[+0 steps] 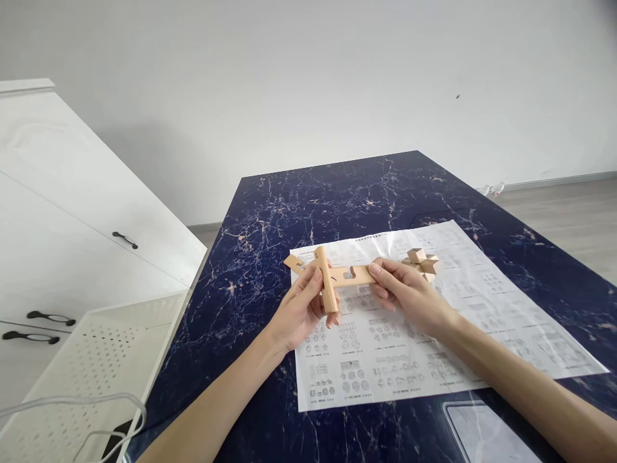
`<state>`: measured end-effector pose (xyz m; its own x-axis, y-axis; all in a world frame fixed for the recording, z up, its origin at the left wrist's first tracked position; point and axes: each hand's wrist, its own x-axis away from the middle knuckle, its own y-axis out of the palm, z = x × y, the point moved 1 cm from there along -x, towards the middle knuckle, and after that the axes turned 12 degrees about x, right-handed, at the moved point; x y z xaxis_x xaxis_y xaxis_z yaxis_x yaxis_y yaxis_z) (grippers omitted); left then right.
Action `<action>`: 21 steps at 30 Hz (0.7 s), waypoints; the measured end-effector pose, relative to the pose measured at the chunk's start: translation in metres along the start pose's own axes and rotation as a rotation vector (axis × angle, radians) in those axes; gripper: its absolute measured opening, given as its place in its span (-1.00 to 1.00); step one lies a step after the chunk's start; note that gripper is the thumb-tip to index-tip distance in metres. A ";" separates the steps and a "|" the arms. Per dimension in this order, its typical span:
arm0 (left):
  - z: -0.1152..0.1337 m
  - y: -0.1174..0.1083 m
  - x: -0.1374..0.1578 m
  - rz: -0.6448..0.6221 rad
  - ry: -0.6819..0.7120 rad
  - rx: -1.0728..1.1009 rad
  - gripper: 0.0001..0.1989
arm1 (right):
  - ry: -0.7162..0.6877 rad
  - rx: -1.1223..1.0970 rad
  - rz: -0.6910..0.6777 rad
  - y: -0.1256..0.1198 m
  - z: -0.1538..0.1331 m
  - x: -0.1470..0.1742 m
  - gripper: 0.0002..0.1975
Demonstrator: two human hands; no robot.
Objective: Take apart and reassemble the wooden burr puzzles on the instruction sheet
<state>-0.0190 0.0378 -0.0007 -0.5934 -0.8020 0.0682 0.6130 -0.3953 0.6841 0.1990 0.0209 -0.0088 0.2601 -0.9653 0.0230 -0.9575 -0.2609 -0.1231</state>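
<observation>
The wooden strip [362,275] is lying between our hands, above the printed sheet [400,347], its long axis running sideways and meeting the wooden bar [329,289] nearly square. Our right hand [407,292] is pinching the strip's right end between thumb and fingers; our left hand [301,305], nearer the crossing, is curling snugly round the bar. We cannot tell whether the strip is passing through it.
</observation>
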 end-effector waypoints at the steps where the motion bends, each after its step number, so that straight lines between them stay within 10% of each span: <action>1: 0.000 -0.001 0.000 0.014 0.006 0.009 -0.57 | -0.003 -0.010 0.008 0.000 0.001 0.000 -0.52; 11: 0.005 -0.005 -0.003 0.129 0.115 0.018 -0.59 | 0.039 -0.133 0.141 -0.010 0.007 -0.001 -0.57; 21: 0.003 0.002 0.002 0.328 0.470 -0.678 -0.71 | 0.013 0.114 0.253 -0.001 0.000 0.001 -0.59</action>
<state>-0.0203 0.0367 0.0027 -0.1496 -0.9635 -0.2219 0.9801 -0.1740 0.0950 0.2006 0.0200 -0.0083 0.0117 -0.9999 -0.0103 -0.9714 -0.0089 -0.2375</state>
